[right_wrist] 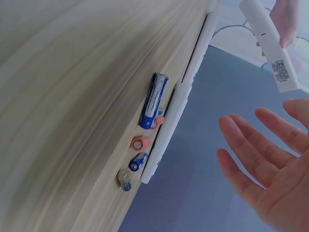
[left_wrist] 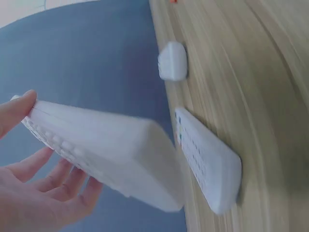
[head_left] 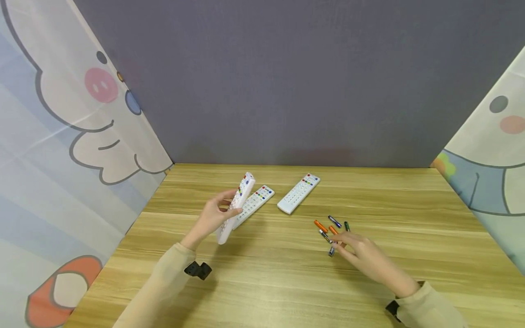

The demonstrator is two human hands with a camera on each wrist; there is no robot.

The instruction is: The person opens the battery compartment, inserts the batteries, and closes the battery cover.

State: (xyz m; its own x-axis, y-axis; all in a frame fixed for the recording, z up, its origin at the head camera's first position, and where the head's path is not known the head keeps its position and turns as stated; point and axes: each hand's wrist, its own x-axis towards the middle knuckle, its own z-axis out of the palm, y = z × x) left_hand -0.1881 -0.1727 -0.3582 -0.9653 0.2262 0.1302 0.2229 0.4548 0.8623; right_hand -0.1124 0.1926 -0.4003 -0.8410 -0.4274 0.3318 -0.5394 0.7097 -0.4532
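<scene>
My left hand [head_left: 210, 216] grips a white remote control [head_left: 245, 186] by its edges, lifted and tilted above the wooden table. The left wrist view shows the thumb on one edge of this remote [left_wrist: 106, 140] and the fingers along its button side. Below it lies a second white remote [head_left: 258, 200], partly hidden by the held one. My right hand [head_left: 365, 256] hovers palm down beside several small batteries, its fingers loosely bent and holding nothing. Among them are an orange battery [head_left: 321, 226], a blue one [head_left: 334, 221] and a green one [head_left: 347, 226]. A blue-and-white battery [right_wrist: 154, 100] stands out in the right wrist view.
A third white remote [head_left: 298, 193] lies face up, farther back and right of the second. Behind the wooden table [head_left: 279, 282] rises a grey panel [head_left: 303, 91]. Cartoon-printed sheets [head_left: 53, 150] flank both sides.
</scene>
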